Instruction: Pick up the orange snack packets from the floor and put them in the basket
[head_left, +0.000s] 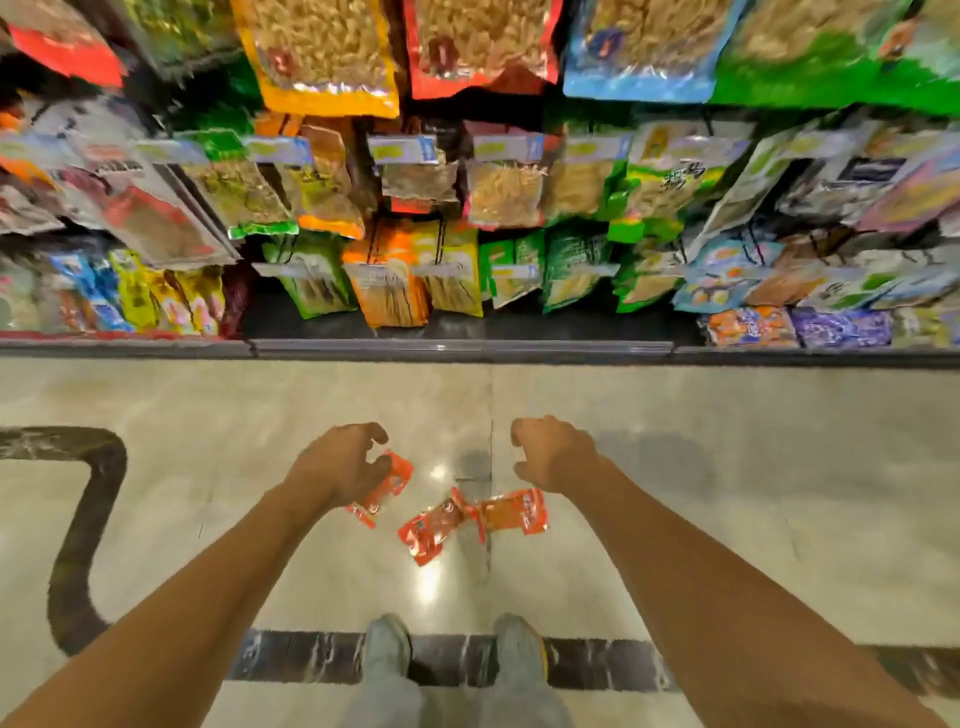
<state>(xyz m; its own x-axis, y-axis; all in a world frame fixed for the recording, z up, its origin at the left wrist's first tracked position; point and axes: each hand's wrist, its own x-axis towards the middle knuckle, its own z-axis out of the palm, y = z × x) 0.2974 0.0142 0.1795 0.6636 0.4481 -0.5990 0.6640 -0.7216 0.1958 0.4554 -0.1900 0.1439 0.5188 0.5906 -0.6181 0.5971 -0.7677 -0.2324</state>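
Three orange snack packets lie on the glossy floor in front of my feet. The left packet (387, 486) is partly hidden behind my left hand (340, 462), whose fingers are curled and apart just over its top end; I cannot tell whether they touch it. The middle packet (434, 525) and the right packet (514, 512) lie end to end. My right hand (550, 452) hovers above and just beyond the right packet, loosely curled and holding nothing. No basket is in view.
A store shelf (462, 347) full of hanging snack bags runs across the far side, its base edge meeting the floor. Dark inlay lines (78, 545) cross the pale floor tiles. My shoes (387, 642) stand on a dark stripe near the bottom.
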